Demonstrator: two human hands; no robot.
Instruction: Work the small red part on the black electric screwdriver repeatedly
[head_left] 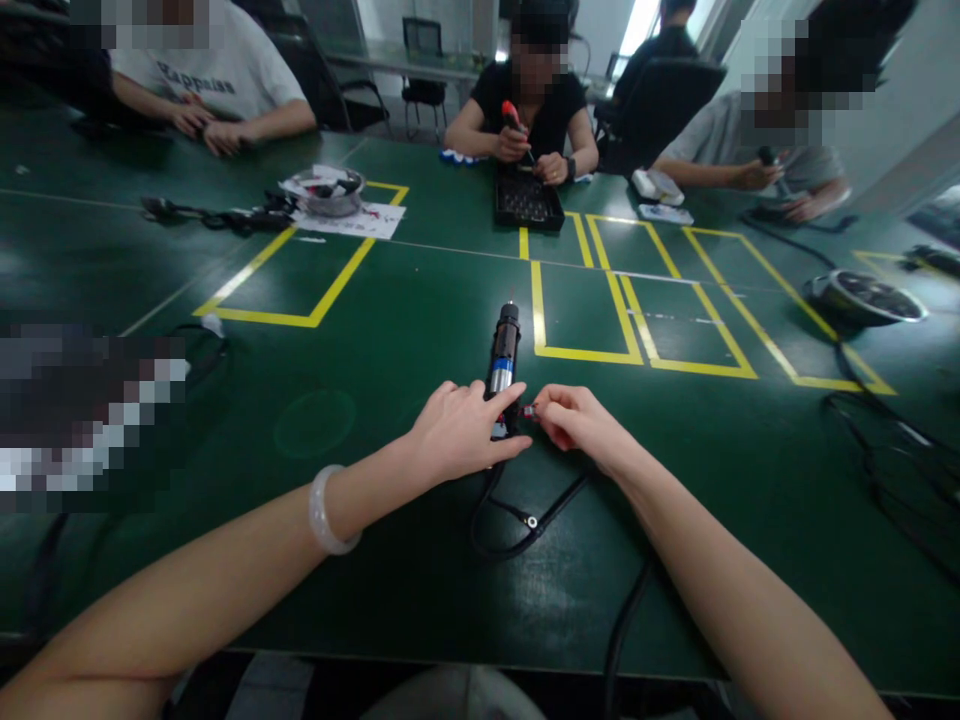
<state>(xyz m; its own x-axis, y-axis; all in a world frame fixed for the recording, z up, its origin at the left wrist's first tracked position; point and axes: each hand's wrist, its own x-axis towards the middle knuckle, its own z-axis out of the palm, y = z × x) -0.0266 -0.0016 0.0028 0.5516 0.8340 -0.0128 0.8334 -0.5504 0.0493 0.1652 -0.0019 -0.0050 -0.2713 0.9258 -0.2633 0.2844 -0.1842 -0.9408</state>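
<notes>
On the green table in front of me lies what looks like an electric screwdriver (pixel 507 345), its black housing open along the top. A silver motor with a blue band shows inside, and a thin tip points away from me. My left hand (pixel 459 425) grips its lower end, thumb and forefinger on either side. Just right of that end, my right hand (pixel 574 415) is closed in a pinch on a small connector (pixel 529 411), white and reddish. A black cable (pixel 517 548) with a ring terminal (pixel 532 522) loops below the screwdriver.
Yellow tape rectangles (pixel 589 355) mark the table. Across it, a person works over a black tray (pixel 529 205); two others sit at either side. A clear bowl (pixel 330 192) stands on paper at the far left. Cables (pixel 900 430) and a round container (pixel 870 298) lie at right.
</notes>
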